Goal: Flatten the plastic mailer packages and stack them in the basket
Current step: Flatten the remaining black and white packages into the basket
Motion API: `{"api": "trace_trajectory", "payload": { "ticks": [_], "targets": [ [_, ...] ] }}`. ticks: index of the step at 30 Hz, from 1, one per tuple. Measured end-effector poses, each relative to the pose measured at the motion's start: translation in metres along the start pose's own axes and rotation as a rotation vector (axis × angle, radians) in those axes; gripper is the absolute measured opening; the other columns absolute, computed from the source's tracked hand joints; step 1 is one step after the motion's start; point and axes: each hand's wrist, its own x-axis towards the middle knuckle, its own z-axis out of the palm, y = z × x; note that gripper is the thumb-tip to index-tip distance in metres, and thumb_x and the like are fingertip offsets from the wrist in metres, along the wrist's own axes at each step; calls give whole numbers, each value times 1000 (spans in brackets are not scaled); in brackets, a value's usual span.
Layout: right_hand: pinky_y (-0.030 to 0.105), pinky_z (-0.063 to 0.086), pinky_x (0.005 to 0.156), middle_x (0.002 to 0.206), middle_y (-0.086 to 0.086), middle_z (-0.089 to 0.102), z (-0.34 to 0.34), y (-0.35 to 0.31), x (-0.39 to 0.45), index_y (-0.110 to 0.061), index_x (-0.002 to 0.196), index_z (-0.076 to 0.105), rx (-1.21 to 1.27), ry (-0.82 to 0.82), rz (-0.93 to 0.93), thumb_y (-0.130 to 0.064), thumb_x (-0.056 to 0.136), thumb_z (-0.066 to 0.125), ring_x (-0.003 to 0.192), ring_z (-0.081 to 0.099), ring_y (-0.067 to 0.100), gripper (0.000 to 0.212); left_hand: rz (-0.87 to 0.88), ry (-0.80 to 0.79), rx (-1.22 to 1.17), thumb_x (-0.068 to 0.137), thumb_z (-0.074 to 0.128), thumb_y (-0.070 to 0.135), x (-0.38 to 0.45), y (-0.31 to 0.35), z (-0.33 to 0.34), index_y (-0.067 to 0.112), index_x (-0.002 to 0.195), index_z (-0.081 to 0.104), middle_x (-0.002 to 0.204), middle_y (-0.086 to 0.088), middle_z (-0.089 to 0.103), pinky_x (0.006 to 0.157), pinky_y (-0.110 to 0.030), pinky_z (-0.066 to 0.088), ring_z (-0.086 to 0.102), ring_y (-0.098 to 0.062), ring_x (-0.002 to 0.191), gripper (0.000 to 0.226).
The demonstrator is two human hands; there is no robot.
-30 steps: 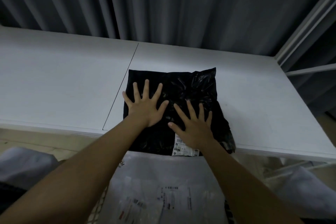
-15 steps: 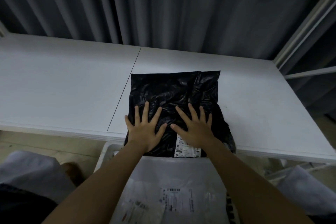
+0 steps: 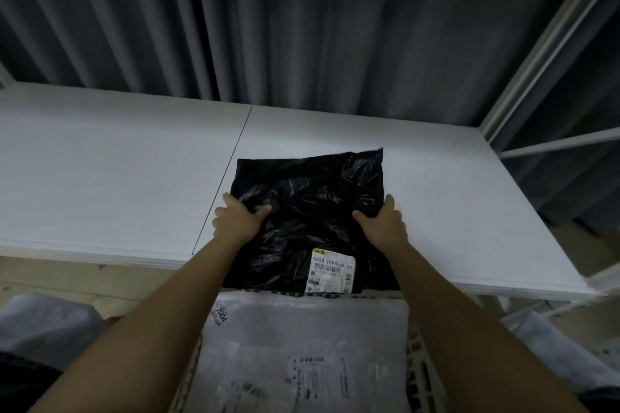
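Now gripped at both edges, ready to lift

The black mailer [image 3: 312,211] lay at the centre of the frame on the white table [image 3: 117,178], its label [image 3: 332,273] near the front edge. The left hand [image 3: 236,220] pinched its left side and the right hand [image 3: 382,223] its right, likely to carry it flat. Below, the basket [image 3: 419,375] held grey mailers [image 3: 302,345]
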Motion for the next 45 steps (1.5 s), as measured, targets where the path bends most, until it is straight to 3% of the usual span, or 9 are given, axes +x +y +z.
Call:
{"api": "trace_trajectory", "payload": {
  "ticks": [8,16,21,26,31,36,41,43,45],
  "targets": [
    [40,49,97,129,14,56,3,-4,-20,-2,134,39,176,-121,111,-51,59,86,114,58,30,101,-43,-169,-181,62,90,29,15,-16,-6,-3,126,51,121,-20,61,97,-43,48,60,-35,109,81],
    [39,46,91,130,16,41,3,4,-75,-14,130,24,88,-25,96,-33,70,83,114,51,35,86,-25,-198,-269,61,90,18,-39,-37,-8,-4,126,47,121,-19,60,94,-41,49,60,-35,107,81],
    [37,45,91,132,17,44,4,38,-118,-9,129,21,386,-92,162,-20,69,86,117,49,32,89,-33,-222,-279,72,83,14,-84,-63,-12,-4,126,38,113,-12,54,83,-32,45,56,-31,105,72],
    [34,43,97,140,13,49,3,72,-166,-4,141,30,472,-195,69,-7,70,84,124,50,30,89,-34,-265,-201,64,88,26,-125,-101,-14,0,123,55,115,-14,63,84,-30,50,61,-29,101,73],
    [41,42,104,141,12,46,14,107,-201,-7,147,24,455,-227,91,-5,76,79,127,47,32,90,-38,-376,-234,73,78,1,-147,-135,11,-5,141,26,134,-16,49,93,-34,45,50,-35,120,86],
    [29,43,87,125,13,53,37,131,-211,-3,129,39,376,-319,12,10,85,61,109,52,30,51,-38,-395,-178,66,78,6,-145,-170,39,-5,141,24,132,-20,47,94,-39,48,51,-33,118,93],
    [24,43,92,127,20,51,76,151,-186,1,133,39,323,-276,-78,10,80,67,116,51,32,61,-19,-397,-178,63,79,12,-133,-196,58,-10,130,38,129,-21,49,99,-43,45,49,-34,121,80],
    [22,44,96,130,21,49,91,163,-174,-5,138,35,278,-242,-77,1,82,71,115,51,29,67,-5,-399,-152,69,81,16,-128,-201,66,-8,137,29,135,-24,43,102,-42,40,43,-37,127,89],
    [40,43,104,139,21,42,101,176,-166,-19,148,16,94,-175,-53,-23,82,76,123,46,35,89,0,-355,11,78,77,20,-126,-205,73,-1,149,5,146,-27,30,105,-42,33,34,-39,134,103]
  ]
}}
